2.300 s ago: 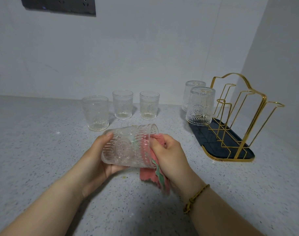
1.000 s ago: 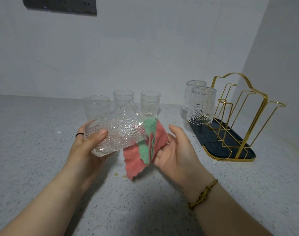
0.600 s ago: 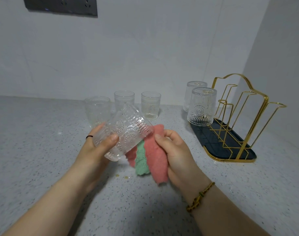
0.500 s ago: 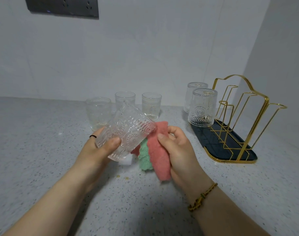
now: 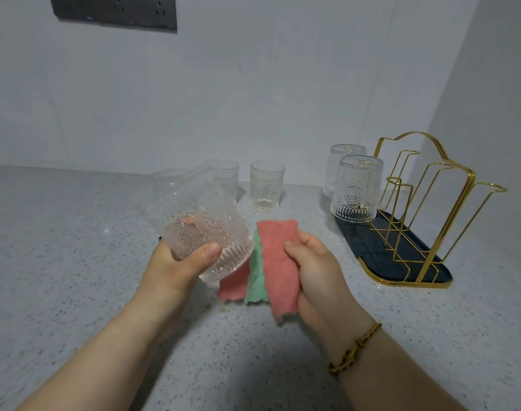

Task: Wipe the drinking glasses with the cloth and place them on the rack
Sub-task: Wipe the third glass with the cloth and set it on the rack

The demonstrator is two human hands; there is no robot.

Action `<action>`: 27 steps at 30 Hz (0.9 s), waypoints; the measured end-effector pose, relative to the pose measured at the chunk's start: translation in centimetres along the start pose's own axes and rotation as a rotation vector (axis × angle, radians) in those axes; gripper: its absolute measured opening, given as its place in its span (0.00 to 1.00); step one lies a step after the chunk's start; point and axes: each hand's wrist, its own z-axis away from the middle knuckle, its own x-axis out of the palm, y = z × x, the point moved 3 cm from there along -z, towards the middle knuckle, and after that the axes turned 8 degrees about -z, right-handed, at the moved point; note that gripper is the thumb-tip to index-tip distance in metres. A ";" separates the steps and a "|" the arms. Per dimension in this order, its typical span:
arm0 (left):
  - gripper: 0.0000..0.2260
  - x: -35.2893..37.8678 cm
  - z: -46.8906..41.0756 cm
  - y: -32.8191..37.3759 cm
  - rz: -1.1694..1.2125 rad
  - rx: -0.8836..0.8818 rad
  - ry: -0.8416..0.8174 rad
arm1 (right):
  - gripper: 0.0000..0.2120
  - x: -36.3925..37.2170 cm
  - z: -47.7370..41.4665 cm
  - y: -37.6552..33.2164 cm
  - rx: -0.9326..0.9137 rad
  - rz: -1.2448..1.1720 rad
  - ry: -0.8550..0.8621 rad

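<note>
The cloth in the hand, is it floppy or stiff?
Probably floppy: the cloth droops in folds below the right hand gripping it. Likely light and soft, since it looks fluffy. It shouldn't break if dropped.

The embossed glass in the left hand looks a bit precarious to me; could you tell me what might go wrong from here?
1. The left hand alone holds the embossed glass, tilted above the countertop; it could slip and crack.
2. Three upright glasses stand just beyond it; a forward swing might knock them.
3. Two upturned glasses already sit on the gold rack; the next one could clink against them.
</note>
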 end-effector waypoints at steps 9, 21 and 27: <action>0.17 0.7 0.1 -0.5 -0.052 -0.028 0.138 | 0.14 2.4 1.2 2.4 0.238 -0.066 -0.291; 0.18 1.1 0.1 -1.0 -0.128 0.018 0.059 | 0.13 1.4 0.5 1.1 0.140 -0.092 -0.205; 0.17 0.4 -0.3 -0.6 -0.121 -0.012 0.143 | 0.14 1.8 1.3 1.5 0.233 0.051 -0.346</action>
